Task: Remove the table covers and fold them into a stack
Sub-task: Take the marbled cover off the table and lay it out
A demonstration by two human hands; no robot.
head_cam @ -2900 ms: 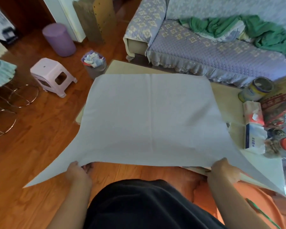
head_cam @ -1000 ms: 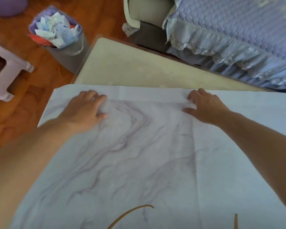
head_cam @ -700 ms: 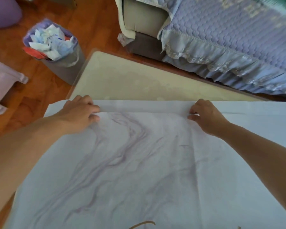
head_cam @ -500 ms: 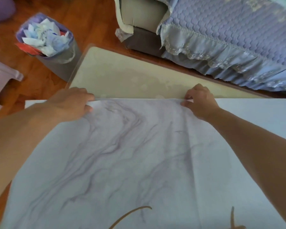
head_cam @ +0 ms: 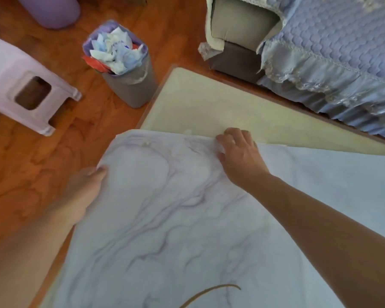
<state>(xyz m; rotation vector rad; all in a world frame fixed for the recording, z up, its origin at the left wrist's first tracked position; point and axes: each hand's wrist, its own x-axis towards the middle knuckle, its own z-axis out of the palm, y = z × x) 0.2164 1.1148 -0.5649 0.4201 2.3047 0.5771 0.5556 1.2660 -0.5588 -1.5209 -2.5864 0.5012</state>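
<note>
The table cover (head_cam: 165, 218) lies folded over on the table, its marbled grey-veined side up on the left and its plain pale blue side (head_cam: 331, 185) showing on the right. My right hand (head_cam: 239, 152) rests on the far folded edge with its fingers curled, pinching the cloth. At the cover's left side edge, my left hand (head_cam: 87, 185) is blurred; its thumb lies on top and its fingers are hidden under the cloth. The bare cream tabletop (head_cam: 209, 103) shows beyond the cover.
A grey bin (head_cam: 129, 85) stuffed with paper stands on the wooden floor by the table's far left corner. A pale plastic stool (head_cam: 20, 81) is further left, and a purple cylinder (head_cam: 51, 7) behind it. A sofa with a quilted blue cover (head_cam: 331, 41) runs along the far side.
My left hand has slid from the far folded edge to the cover's left side edge, nearer me. My right hand stays on the far edge. The plain strip beyond the fold is covered.
</note>
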